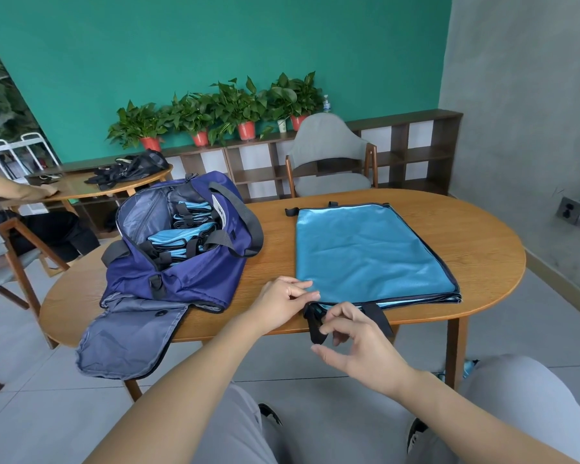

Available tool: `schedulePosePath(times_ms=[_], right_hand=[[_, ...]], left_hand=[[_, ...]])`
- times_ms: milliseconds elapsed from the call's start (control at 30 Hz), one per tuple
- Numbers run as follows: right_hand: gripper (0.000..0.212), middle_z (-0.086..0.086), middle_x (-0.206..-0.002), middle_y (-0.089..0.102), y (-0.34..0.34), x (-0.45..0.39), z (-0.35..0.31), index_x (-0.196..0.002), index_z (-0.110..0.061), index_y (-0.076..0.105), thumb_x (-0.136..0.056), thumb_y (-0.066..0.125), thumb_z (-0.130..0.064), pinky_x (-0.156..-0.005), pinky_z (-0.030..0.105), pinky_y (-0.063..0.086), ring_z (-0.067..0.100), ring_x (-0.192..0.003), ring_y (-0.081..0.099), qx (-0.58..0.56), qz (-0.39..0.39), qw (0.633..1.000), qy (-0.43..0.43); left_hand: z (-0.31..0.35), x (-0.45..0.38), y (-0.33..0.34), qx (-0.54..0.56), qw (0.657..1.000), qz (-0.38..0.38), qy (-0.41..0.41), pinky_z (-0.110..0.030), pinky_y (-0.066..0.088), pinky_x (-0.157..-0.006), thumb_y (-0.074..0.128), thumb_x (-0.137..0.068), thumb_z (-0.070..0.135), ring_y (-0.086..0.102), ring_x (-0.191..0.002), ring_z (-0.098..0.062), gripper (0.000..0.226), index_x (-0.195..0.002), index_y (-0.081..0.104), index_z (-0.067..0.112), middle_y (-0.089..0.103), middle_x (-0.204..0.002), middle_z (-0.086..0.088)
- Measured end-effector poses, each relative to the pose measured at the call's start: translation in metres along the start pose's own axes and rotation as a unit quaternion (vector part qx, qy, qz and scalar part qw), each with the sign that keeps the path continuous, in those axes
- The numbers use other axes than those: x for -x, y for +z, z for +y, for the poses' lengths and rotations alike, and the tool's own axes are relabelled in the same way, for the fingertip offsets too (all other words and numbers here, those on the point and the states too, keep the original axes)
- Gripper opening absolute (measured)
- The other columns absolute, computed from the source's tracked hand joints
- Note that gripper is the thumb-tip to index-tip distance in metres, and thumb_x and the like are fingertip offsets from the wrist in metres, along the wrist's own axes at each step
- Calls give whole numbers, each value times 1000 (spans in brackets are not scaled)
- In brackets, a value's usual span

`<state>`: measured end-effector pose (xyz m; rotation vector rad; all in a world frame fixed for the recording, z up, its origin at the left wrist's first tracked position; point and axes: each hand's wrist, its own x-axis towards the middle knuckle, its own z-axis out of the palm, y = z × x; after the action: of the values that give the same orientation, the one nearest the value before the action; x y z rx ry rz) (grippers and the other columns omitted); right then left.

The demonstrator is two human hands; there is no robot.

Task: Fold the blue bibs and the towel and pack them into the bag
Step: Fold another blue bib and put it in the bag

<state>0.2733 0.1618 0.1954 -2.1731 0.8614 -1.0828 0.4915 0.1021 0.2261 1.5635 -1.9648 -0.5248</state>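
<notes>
A stack of flat blue bibs (372,252) with black trim lies on the right half of the wooden table (482,249). My left hand (287,301) pinches the near left corner of the top bib. Just below the table's front edge, my right hand (352,346) has its fingers curled around a black strap (315,324) that hangs from the stack. A navy duffel bag (181,256) stands open on the left, with several folded blue bibs (178,241) inside. Its grey lid flap (128,339) hangs over the table's front edge. No towel can be made out.
A grey chair (329,155) stands behind the table, before a low shelf with potted plants (215,115). At the left another person sits by a second round table (91,189) that bears black bags. My knees are below the table edge.
</notes>
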Motion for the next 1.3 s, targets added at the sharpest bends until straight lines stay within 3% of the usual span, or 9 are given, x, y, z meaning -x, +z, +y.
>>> schedulePosePath(times_ms=[100, 200, 367, 500, 600, 833, 1067, 1200, 1300], right_hand=[[20, -20, -111, 53, -1, 5, 1, -110, -30, 71, -92, 69, -36, -80, 15, 45, 11, -79, 60, 25, 3, 1000, -13], [24, -22, -113, 59, -12, 6, -3, -121, -30, 68, -97, 65, -30, -81, 13, 45, 4, -80, 61, 66, -3, 997, -36], [21, -13, -105, 65, -57, -3, 1, -113, -21, 71, -99, 60, -31, -90, 22, 49, 2, -99, 62, 149, 59, 985, -56], [28, -11, -114, 67, -102, -9, 28, -115, -21, 72, -97, 60, -39, -99, 38, 49, 11, -112, 58, 270, 56, 961, 20], [47, -12, -117, 67, -128, -5, 49, -117, -22, 72, -95, 47, -56, -97, 38, 50, 11, -112, 60, 310, 11, 947, 85], [58, -16, -126, 61, -146, 13, 73, -126, -26, 68, -90, 46, -65, -107, 24, 41, 5, -120, 54, 269, -19, 957, 104], [57, -20, -127, 58, -152, 19, 81, -121, -31, 73, -79, 58, -67, -112, 35, 41, 5, -125, 51, 218, 0, 966, 140], [46, -27, -118, 55, -152, 23, 76, -113, -41, 74, -80, 55, -66, -104, 37, 29, 5, -119, 44, 246, 11, 959, 139], [56, -27, -117, 55, -153, 31, 74, -118, -39, 72, -73, 62, -71, -103, 33, 32, 4, -115, 45, 222, 10, 966, 130]], left_hand=[[2, 1, 0, 5, 1000, -3, -12, -24, 36, -113, 70, -90, 51, 48, -127, 8, 8, -85, 76, 53, 67, -130, 19], [4, -1, -3, 15, 999, -16, -26, -22, 37, -113, 67, -93, 50, 52, -126, 6, 21, -98, 81, 35, 67, -132, 15], [23, 0, -25, 50, 997, -39, -41, -26, 54, -90, 71, -88, 55, 66, -100, 8, 26, -90, 82, 31, 76, -106, 17], [34, 4, -35, 31, 997, -67, -14, -19, 49, -96, 79, -83, 47, 65, -101, 11, 18, -97, 82, 36, 75, -100, 25], [31, 5, -38, -13, 994, -103, -21, -21, 49, -97, 79, -85, 45, 65, -99, 11, 17, -98, 82, 35, 75, -98, 24], [27, 5, -39, -70, 989, -124, -47, -21, 54, -85, 84, -80, 38, 68, -91, 0, 23, -102, 80, 31, 76, -96, 17], [25, 5, -30, -98, 988, -109, -43, -20, 44, -77, 86, -77, 40, 64, -89, -3, 27, -102, 80, 29, 74, -96, 14], [23, 9, -27, -102, 992, -74, -25, -22, 43, -82, 85, -79, 33, 62, -93, -3, 20, -97, 80, 25, 71, -99, 14], [18, 17, -27, -107, 992, -70, 5, -25, 44, -99, 82, -83, 30, 60, -111, -3, 17, -97, 78, 21, 69, -121, 13]])
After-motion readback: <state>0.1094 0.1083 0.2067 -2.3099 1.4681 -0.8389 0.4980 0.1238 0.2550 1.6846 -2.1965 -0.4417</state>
